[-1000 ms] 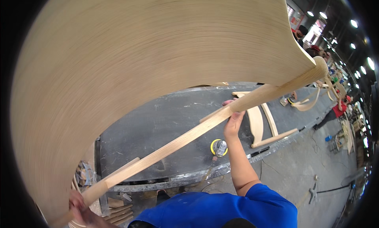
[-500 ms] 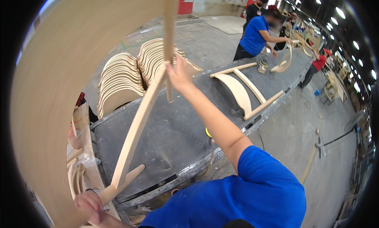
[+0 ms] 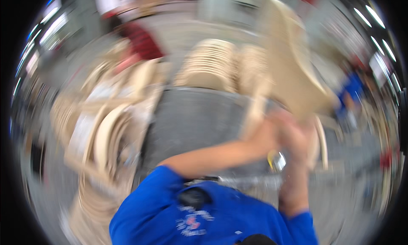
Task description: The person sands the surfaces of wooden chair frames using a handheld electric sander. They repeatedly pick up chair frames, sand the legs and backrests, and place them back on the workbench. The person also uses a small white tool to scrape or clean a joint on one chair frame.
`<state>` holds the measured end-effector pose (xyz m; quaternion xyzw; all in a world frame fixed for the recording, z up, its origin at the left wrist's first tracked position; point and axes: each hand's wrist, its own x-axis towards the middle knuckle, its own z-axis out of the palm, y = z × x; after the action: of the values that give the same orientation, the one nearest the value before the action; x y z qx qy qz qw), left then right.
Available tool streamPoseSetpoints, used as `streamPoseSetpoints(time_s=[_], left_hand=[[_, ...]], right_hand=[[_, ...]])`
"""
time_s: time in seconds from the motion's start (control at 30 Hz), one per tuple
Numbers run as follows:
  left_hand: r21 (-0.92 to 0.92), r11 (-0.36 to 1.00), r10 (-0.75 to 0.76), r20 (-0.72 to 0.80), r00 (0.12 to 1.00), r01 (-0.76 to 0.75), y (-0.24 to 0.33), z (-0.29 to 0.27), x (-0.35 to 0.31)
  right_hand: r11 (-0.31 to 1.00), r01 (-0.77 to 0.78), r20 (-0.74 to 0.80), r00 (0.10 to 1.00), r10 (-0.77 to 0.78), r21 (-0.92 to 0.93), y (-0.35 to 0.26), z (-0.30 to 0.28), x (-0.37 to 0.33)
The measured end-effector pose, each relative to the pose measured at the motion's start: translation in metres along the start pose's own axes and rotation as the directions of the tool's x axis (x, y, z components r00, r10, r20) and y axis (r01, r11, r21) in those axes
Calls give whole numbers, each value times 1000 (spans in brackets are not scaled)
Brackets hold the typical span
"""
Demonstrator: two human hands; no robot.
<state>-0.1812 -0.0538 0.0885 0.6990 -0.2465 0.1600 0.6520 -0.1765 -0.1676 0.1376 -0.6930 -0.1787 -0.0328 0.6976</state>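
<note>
A pale wooden chair-back frame [image 3: 293, 62], with a broad curved panel, is raised above the right part of the dark table [image 3: 187, 122]. Both of my hands are at its lower end, close together and smeared by motion. My left hand [image 3: 268, 128], its arm stretched across to the right, is closed round the frame near a slim light bar. Beside it my right hand [image 3: 296, 132] grips the bottom of the panel. Single fingers are too blurred to make out. Just below my hands shows a round yellow-and-silver object [image 3: 276, 160].
Stacks of curved wooden panels [image 3: 208, 66] stand beyond the table. More curved parts [image 3: 112, 130] lie on a bench at left, where a person in red plaid [image 3: 142, 41] bends over. A person in blue [image 3: 352, 90] is at right. Another wooden frame [image 3: 321, 143] lies right of my hands.
My view has swung left. The frame, which stood large at the left between my spread hands, is now up at the right, and my hands have come together at its lower end.
</note>
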Motion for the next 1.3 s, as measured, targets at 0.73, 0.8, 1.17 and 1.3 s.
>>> streamPoseSetpoints(time_s=[0.73, 0.8, 1.17, 1.3], left_hand=[[82, 749, -551, -475, 687, 657, -101, -72, -266], [52, 619, -668, -490, 560, 784, -119, -78, -308], [-194, 610, -687, -613, 390, 768, -156, -132, -351], [-94, 654, -638, -601, 481, 750, -153, -161, -294]], right_hand=[[911, 406, 12, 913, -408, 75, -7, 30, 43], [912, 404, 5, 914, -406, 72, -9, 30, 42], [885, 414, 49, 900, -433, 212, 0, -19, 35], [896, 302, 2, 947, -320, 327, 7, -65, 42]])
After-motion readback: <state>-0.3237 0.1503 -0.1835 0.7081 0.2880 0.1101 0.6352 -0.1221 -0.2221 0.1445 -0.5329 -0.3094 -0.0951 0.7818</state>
